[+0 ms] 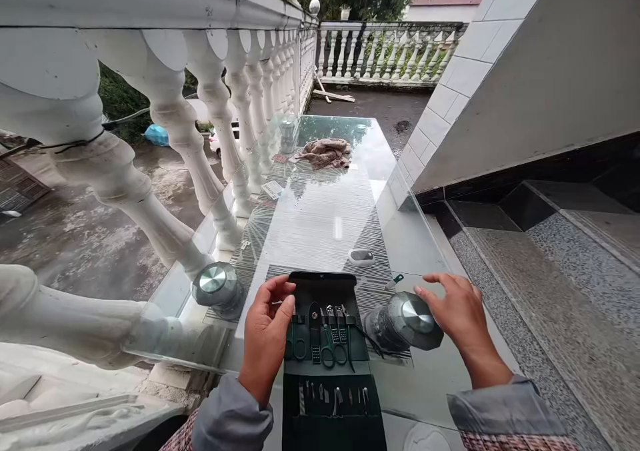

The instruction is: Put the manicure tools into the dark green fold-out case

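An open black tool case (327,351) lies on the near end of a glass table (325,198). It holds scissors, clippers and several small metal tools in loops. My left hand (267,331) rests on the case's left edge, fingers curled against it. Just right of the case, my right hand (457,314) hovers above the glass with its fingers spread, holding nothing. A small green-handled tool (395,281) lies on the glass near its fingertips.
Round metal table fittings show under the glass at left (216,284) and right (407,319). A small oval device (361,257) lies beyond the case, a crumpled cloth (326,152) at the far end. A white balustrade (200,124) runs along the left, steps (550,271) on the right.
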`<state>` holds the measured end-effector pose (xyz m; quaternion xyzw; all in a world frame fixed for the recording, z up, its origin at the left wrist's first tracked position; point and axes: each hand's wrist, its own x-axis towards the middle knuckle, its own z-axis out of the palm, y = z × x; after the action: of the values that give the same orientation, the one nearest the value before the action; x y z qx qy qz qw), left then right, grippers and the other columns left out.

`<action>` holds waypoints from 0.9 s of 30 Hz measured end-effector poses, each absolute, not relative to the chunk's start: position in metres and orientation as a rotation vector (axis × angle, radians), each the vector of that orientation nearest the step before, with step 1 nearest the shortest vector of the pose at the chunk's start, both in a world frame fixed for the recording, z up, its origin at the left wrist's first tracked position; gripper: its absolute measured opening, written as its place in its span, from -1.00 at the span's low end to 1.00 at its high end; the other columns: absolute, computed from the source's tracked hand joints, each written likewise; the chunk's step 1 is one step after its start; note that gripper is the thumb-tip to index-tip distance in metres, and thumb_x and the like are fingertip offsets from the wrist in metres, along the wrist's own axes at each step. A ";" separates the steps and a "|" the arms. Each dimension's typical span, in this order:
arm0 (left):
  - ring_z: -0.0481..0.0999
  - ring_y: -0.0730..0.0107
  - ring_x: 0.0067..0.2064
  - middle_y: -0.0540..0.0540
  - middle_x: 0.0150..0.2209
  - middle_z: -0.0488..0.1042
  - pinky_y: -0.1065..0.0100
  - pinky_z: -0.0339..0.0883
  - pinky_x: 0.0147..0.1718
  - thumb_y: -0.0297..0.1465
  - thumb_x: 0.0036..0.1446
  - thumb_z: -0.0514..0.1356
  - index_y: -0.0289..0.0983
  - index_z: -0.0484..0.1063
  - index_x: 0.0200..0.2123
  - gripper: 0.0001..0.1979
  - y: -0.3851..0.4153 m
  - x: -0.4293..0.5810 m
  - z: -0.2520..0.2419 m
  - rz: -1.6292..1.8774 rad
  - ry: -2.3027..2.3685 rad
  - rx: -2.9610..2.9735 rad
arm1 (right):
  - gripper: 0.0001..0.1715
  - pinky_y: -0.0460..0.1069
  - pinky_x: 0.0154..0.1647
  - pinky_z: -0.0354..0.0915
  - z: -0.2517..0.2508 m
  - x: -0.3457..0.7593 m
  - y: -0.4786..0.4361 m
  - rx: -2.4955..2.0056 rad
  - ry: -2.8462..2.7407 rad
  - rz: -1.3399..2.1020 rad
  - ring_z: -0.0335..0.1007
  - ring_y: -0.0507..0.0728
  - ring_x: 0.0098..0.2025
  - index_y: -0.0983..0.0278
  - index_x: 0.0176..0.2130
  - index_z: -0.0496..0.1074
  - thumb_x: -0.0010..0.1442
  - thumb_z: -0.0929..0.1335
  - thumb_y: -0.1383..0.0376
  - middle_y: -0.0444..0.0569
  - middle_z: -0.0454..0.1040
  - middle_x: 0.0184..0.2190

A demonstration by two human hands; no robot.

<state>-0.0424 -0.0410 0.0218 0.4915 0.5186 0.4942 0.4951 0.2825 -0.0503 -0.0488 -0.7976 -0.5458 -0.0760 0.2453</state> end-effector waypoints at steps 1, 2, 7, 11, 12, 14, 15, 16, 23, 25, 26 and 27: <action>0.42 0.32 -0.13 -0.08 -0.16 0.43 0.31 0.32 -0.17 -0.32 0.08 0.16 -0.22 0.32 -0.07 -0.69 -0.041 -0.043 0.022 1.197 1.258 1.192 | -0.70 0.14 -0.14 0.14 -0.049 0.284 -0.051 -2.151 -1.506 -0.205 0.22 0.26 -0.13 0.22 -0.31 0.42 0.05 0.26 0.09 0.07 0.38 -0.25; 0.42 0.32 -0.14 -0.08 -0.16 0.43 0.31 0.32 -0.17 -0.32 0.08 0.16 -0.22 0.32 -0.07 -0.69 -0.042 -0.043 0.022 1.194 1.257 1.193 | -0.69 0.14 -0.12 0.14 -0.048 0.282 -0.050 -2.104 -1.550 -0.205 0.23 0.25 -0.12 0.22 -0.28 0.43 0.07 0.25 0.10 0.07 0.38 -0.23; 0.43 0.32 -0.14 -0.09 -0.14 0.42 0.32 0.33 -0.19 -0.31 0.08 0.16 -0.22 0.33 -0.08 -0.69 -0.043 -0.040 0.023 1.174 1.253 1.188 | -0.71 0.11 -0.07 0.12 -0.042 0.254 -0.044 -1.941 -1.835 -0.194 0.19 0.22 -0.04 0.21 -0.17 0.41 0.16 0.20 0.21 0.07 0.36 -0.12; 0.43 0.32 -0.14 -0.08 -0.14 0.43 0.33 0.32 -0.19 -0.30 0.07 0.16 -0.22 0.34 -0.10 -0.70 -0.042 -0.038 0.024 1.176 1.272 1.185 | -0.84 0.07 -0.15 0.13 -0.040 0.248 -0.042 -2.007 -1.839 -0.123 0.21 0.19 -0.12 0.21 -0.40 0.36 0.13 0.24 0.24 0.02 0.38 -0.26; 0.43 0.31 -0.13 -0.09 -0.14 0.43 0.33 0.32 -0.18 -0.29 0.07 0.16 -0.23 0.35 -0.11 -0.70 -0.042 -0.037 0.024 1.180 1.276 1.183 | -0.84 0.06 -0.16 0.13 -0.040 0.250 -0.044 -2.012 -1.830 -0.109 0.21 0.19 -0.13 0.21 -0.43 0.34 0.12 0.24 0.23 0.01 0.38 -0.28; 0.42 0.32 -0.12 -0.08 -0.15 0.44 0.34 0.32 -0.18 -0.29 0.06 0.17 -0.23 0.35 -0.12 -0.71 -0.042 -0.038 0.025 1.189 1.278 1.182 | -0.81 0.07 -0.17 0.13 -0.041 0.259 -0.047 -2.030 -1.790 -0.102 0.22 0.19 -0.15 0.21 -0.45 0.34 0.12 0.23 0.21 0.01 0.38 -0.30; 0.42 0.32 -0.12 -0.08 -0.15 0.44 0.35 0.31 -0.18 -0.30 0.06 0.17 -0.23 0.36 -0.12 -0.71 -0.042 -0.038 0.025 1.189 1.275 1.182 | -0.79 0.08 -0.17 0.13 -0.042 0.266 -0.050 -2.051 -1.757 -0.106 0.23 0.20 -0.15 0.21 -0.47 0.34 0.11 0.22 0.19 0.02 0.38 -0.30; 0.42 0.33 -0.13 -0.08 -0.15 0.44 0.36 0.31 -0.19 -0.30 0.06 0.17 -0.23 0.36 -0.12 -0.71 -0.042 -0.038 0.025 1.188 1.272 1.182 | -0.77 0.09 -0.17 0.13 -0.044 0.274 -0.053 -2.078 -1.719 -0.113 0.23 0.21 -0.15 0.21 -0.48 0.34 0.10 0.22 0.17 0.03 0.39 -0.30; 0.43 0.35 -0.15 -0.07 -0.15 0.44 0.36 0.32 -0.19 -0.31 0.08 0.16 -0.22 0.36 -0.12 -0.73 -0.043 -0.042 0.024 1.208 1.255 1.172 | -0.55 0.08 -0.41 0.20 -0.054 0.337 -0.071 -2.334 -1.313 0.105 0.36 0.27 -0.30 0.23 -0.35 0.40 -0.11 0.29 -0.06 0.11 0.47 -0.32; 0.42 0.36 -0.14 -0.07 -0.14 0.44 0.36 0.32 -0.18 -0.34 0.09 0.15 -0.21 0.35 -0.12 -0.75 -0.044 -0.043 0.024 1.216 1.253 1.183 | -0.55 0.06 -0.51 0.16 -0.051 0.348 -0.075 -2.390 -1.185 0.244 0.35 0.22 -0.49 0.21 -0.37 0.41 -0.17 0.34 -0.05 0.08 0.50 -0.42; 0.42 0.36 -0.13 -0.07 -0.14 0.43 0.36 0.32 -0.17 -0.34 0.10 0.15 -0.21 0.35 -0.12 -0.75 -0.044 -0.044 0.024 1.220 1.255 1.186 | -0.60 0.06 -0.55 0.13 -0.046 0.351 -0.077 -2.438 -1.147 0.282 0.30 0.19 -0.58 0.19 -0.43 0.42 -0.19 0.35 -0.04 0.06 0.49 -0.49; 0.42 0.36 -0.12 -0.07 -0.14 0.43 0.36 0.31 -0.16 -0.35 0.10 0.15 -0.21 0.35 -0.12 -0.75 -0.044 -0.044 0.024 1.225 1.257 1.188 | -0.65 0.07 -0.57 0.11 -0.041 0.352 -0.079 -2.503 -1.113 0.296 0.24 0.16 -0.64 0.17 -0.49 0.42 -0.19 0.35 -0.03 0.04 0.47 -0.55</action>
<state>-0.0438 -0.0445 0.0241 0.4890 0.5174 0.5040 0.4891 0.3523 -0.0788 -0.0405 -0.8916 -0.3965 0.1055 0.1918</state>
